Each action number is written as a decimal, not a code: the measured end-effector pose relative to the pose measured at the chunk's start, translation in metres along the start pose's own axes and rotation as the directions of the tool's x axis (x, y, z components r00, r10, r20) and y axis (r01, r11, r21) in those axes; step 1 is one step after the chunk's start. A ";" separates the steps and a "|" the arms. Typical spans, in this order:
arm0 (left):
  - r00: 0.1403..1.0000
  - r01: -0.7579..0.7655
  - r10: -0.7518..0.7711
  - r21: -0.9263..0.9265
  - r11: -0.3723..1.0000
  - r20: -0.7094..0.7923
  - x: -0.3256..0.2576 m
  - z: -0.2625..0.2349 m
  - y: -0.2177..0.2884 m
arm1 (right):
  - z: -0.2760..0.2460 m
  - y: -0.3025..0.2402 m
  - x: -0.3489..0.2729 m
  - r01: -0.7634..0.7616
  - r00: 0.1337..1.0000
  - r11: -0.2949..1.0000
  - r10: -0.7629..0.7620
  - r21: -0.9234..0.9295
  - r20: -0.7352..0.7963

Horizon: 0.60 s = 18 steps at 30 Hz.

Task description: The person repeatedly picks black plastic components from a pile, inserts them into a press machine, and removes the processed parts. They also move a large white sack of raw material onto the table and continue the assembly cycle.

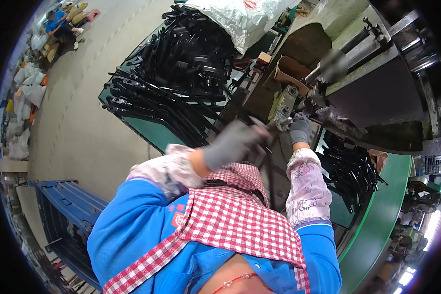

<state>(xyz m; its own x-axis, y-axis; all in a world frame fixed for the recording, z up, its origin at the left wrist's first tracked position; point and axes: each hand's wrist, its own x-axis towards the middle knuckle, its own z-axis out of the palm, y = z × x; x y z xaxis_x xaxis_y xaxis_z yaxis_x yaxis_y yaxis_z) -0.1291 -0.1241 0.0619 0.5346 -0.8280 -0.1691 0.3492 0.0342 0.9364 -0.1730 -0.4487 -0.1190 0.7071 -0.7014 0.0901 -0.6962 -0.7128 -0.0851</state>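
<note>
My left hand, in a grey glove, is smeared by motion in front of my apron. Dark blurred shapes lie about its fingertips, and I cannot make out whether it holds any of them. My right hand, also gloved in grey, is up at the machine's metal fixture. Its fingers are curled in at the fixture, and what they grip is hidden. Above it juts the machine's worn metal head. To the left, black bent metal bars lie side by side on a green-topped table.
More black parts are heaped at the back, partly under a white sack. Another stack of black bars lies right of my right arm, beside a green surface. A blue metal bin stands at the lower left. A person sits far off.
</note>
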 end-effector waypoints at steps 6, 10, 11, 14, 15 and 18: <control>0.886 -0.054 -0.151 -0.420 0.906 -0.438 0.003 -0.254 -0.058 | -0.014 -0.012 -0.001 -0.031 0.993 0.999 0.034 -0.030 0.114; 0.768 0.388 -0.452 -0.232 0.892 -0.453 0.010 -0.303 -0.042 | 0.010 0.018 0.005 0.021 0.988 0.991 0.000 -0.132 0.152; 0.756 0.480 -0.442 -0.049 0.876 -0.483 0.005 -0.306 -0.030 | -0.002 0.003 0.002 -0.062 0.970 0.993 0.084 -0.102 0.226; 0.788 0.161 0.042 0.271 0.949 -0.614 -0.005 -0.343 -0.003 | -0.055 -0.031 -0.014 0.040 0.943 0.999 -0.028 -0.029 0.333; 0.736 0.010 0.232 0.353 0.936 -0.636 0.018 -0.357 0.007 | -0.047 -0.021 -0.020 0.073 0.975 0.997 -0.070 -0.005 0.210; 0.461 0.391 0.579 0.740 0.548 -0.673 0.069 -0.433 0.027 | -0.016 0.006 -0.029 0.347 0.910 0.930 -0.302 0.122 -0.285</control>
<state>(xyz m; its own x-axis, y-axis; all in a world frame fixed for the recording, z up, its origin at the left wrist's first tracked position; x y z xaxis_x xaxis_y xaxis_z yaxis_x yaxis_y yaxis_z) 0.2504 0.0622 -0.0573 0.9663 0.0141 0.2570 -0.1688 -0.7189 0.6743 -0.1996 -0.4329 -0.1065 0.8183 -0.4222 0.3900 -0.3873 -0.9064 -0.1687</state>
